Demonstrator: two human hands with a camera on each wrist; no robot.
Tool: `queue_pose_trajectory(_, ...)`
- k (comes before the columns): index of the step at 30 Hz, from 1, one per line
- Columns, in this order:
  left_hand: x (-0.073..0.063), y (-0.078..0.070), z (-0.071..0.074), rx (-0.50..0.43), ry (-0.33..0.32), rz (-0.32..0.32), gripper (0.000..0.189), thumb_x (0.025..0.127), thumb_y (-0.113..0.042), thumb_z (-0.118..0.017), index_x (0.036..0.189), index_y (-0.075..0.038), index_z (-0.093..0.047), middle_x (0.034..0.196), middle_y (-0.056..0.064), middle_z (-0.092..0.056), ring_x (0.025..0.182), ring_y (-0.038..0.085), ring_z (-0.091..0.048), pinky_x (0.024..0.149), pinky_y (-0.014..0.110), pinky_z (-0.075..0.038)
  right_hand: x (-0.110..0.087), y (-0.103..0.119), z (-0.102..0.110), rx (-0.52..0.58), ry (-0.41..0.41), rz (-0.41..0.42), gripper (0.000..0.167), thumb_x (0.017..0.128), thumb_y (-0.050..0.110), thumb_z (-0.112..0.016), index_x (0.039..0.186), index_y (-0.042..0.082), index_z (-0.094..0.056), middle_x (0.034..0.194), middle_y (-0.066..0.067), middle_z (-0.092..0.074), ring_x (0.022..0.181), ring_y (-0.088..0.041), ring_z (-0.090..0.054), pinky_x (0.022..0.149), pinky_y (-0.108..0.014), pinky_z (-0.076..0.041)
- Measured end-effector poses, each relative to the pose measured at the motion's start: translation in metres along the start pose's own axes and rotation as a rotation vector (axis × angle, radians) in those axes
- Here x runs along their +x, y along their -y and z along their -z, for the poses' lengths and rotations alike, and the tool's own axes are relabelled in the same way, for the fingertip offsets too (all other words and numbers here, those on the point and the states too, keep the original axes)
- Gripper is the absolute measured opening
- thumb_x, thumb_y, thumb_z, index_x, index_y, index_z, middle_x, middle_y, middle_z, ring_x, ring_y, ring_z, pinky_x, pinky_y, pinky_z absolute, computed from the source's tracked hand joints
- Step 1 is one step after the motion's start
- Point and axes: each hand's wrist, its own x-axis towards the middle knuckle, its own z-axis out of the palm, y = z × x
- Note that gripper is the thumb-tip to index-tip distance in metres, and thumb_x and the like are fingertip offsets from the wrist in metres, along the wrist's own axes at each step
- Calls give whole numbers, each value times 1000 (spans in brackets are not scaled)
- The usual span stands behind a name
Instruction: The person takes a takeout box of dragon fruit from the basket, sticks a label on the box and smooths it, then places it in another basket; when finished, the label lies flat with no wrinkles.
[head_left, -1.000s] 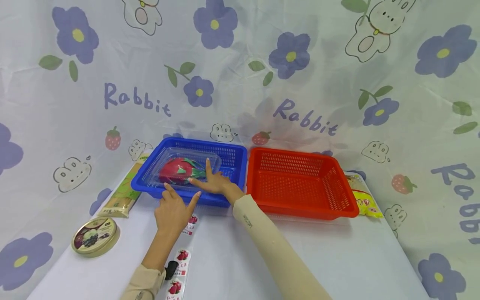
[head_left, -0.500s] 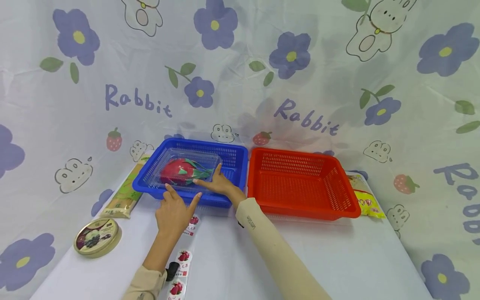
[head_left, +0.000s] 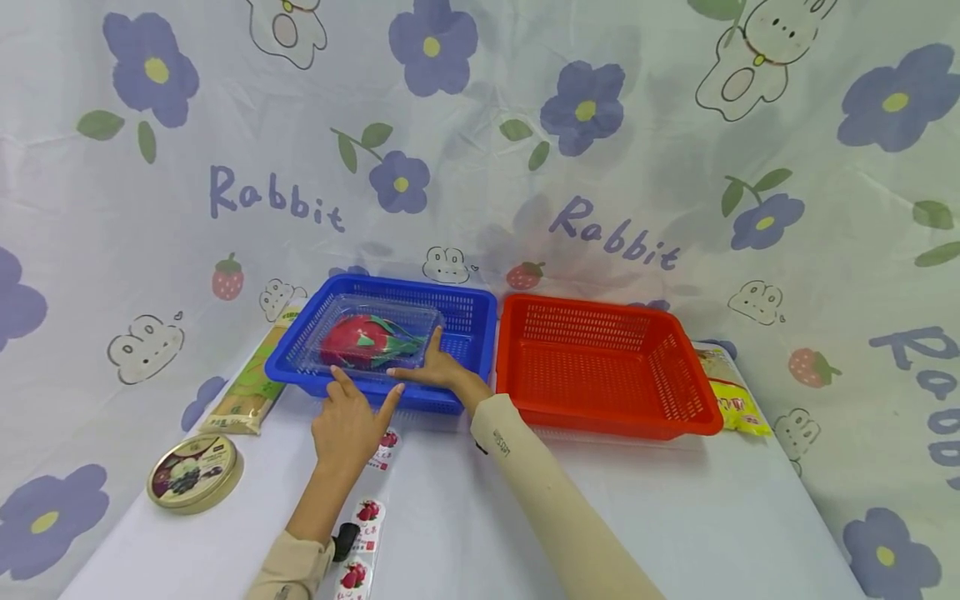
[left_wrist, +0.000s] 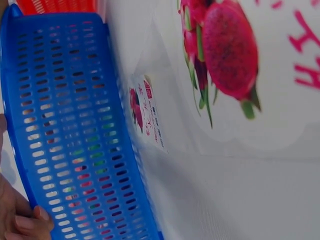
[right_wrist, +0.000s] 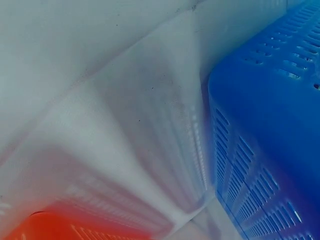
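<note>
A clear plastic box (head_left: 431, 318) lies tilted in the blue basket (head_left: 480, 333). Inside it is a red dragon fruit (head_left: 352, 340) with green leafy tips. My right hand (head_left: 438, 367) is at the box's right front corner, index finger and thumb stretched out along it. My left hand (head_left: 345, 425) reaches to the basket's front rim, its index finger and thumb spread beside the box's front edge. In the left wrist view, fingertips (left_wrist: 42, 215) show by the basket's rim. The right wrist view shows the blue basket's outer wall (right_wrist: 250, 165) but no hand.
A red basket (head_left: 600, 367) stands to the right. A strip of dragon fruit stickers (head_left: 366, 529) runs along the table near my left forearm. At left lie a round gold tin (head_left: 193, 473) and a noodle packet (head_left: 251, 383); a yellow packet (head_left: 731, 396) lies at right.
My right hand's index finger has drawn back from over the box to its right edge, and the hand has shifted slightly right. The left hand stays almost in place.
</note>
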Motion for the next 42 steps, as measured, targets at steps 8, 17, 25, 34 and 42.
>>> queue_pose_trajectory(8,-1,-1,2,4,-19,-12,114,92,-74,-40,146,24,-16,114,40,-51,73,43,-63,48,48,-52,2,1,0,68,-58,43,125,83,64,-68,156,14,21,162,-22,-23,145,-40,-33,116,-53,-29)
queue_pose_trajectory(17,0,0,1,-4,-14,-7,115,92,-75,-38,146,24,-15,112,40,-51,69,42,-62,46,47,-50,2,6,4,257,-59,33,121,84,60,-70,156,27,21,134,-27,-57,102,-40,-67,100,-49,-48)
queue_pose_trajectory(25,-1,-1,1,-6,-7,-3,116,92,-76,-38,146,24,-15,114,41,-51,67,39,-60,44,44,-50,5,8,4,433,-22,20,115,87,60,-66,156,30,21,167,-12,1,114,-40,-64,103,-48,-47)
queue_pose_trajectory(34,1,-3,3,-16,31,11,117,91,-78,-35,147,23,-12,114,39,-49,63,34,-56,43,42,-48,7,12,6,566,-58,-21,93,99,45,-56,158,31,15,166,-13,-11,128,-37,-54,90,-48,-55)
queue_pose_trajectory(42,0,-3,3,-13,35,12,118,91,-79,-32,147,23,-11,113,39,-49,64,34,-56,43,42,-48,9,14,5,636,-73,-56,88,100,31,-54,159,29,11,162,-21,-20,68,-29,-62,91,-50,-54)
